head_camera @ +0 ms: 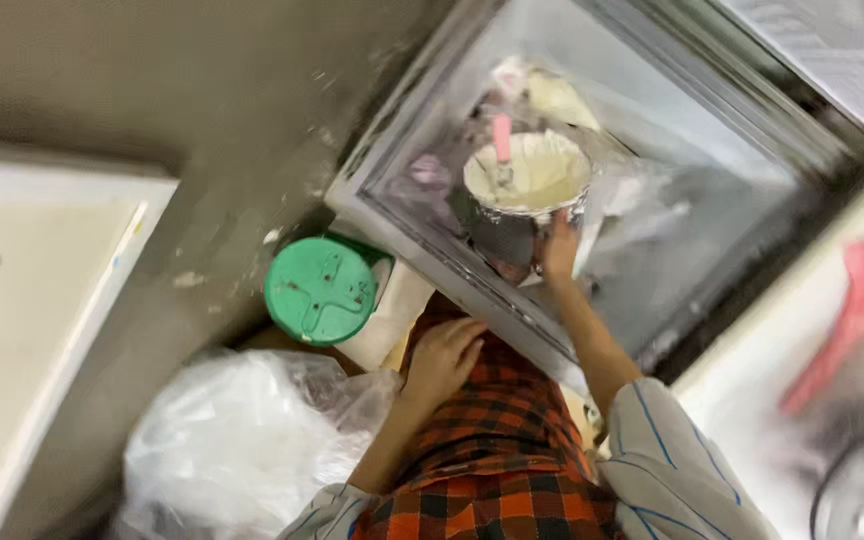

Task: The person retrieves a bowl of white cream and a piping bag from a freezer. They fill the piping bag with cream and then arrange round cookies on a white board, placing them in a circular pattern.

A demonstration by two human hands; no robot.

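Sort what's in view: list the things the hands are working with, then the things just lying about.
In hand:
- right hand on the metal bowl of pale mixture
- pink utensil in the bowl
- open chest freezer
- left hand resting on plaid cloth

Lying about:
- green lid
- clear plastic bag
- white panel

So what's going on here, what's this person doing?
A person leans over an open chest freezer. Their right hand reaches inside and touches the side of a metal pot of pale, creamy stuff with a pink utensil in it. Their left hand rests on their plaid clothing, beside a green lid.
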